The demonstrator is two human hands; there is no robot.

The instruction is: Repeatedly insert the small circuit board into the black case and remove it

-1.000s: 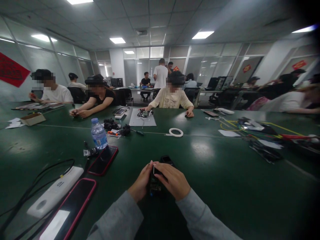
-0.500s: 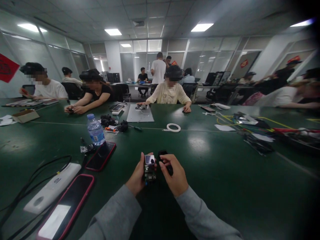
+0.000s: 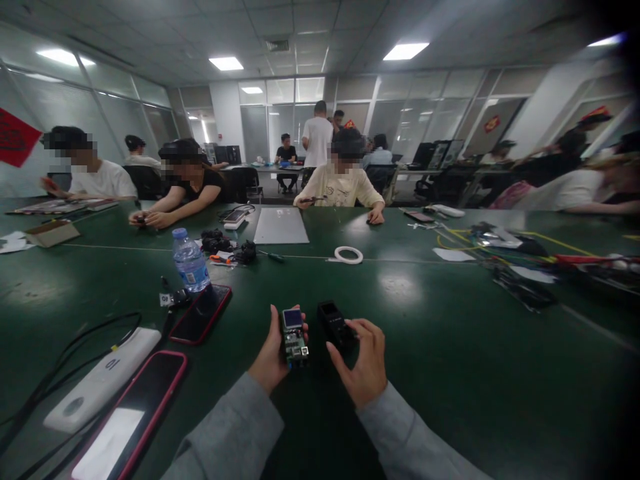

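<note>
A small green circuit board (image 3: 295,347) with a little square screen (image 3: 293,319) at its top end rests in my left hand (image 3: 270,353). My left thumb lies along one side of it and the fingers wrap behind the other. To its right, my right hand (image 3: 365,363) holds a black plastic case (image 3: 334,323) by its right edge and lower end, with a small window at the top. Whether the case touches the table cannot be made out. The board and the case are apart.
On the left lie two red-edged phones (image 3: 203,313) (image 3: 165,380), a white device (image 3: 100,380) with cables, and a water bottle (image 3: 191,263). A white ring (image 3: 349,255) and grey mat (image 3: 281,227) lie ahead. Co-workers sit across the green table (image 3: 450,373).
My right hand has opened out and moved slightly right, and the black case shows more of its face. The board has shifted left and tilted. The person opposite lifted an item off the mat.
</note>
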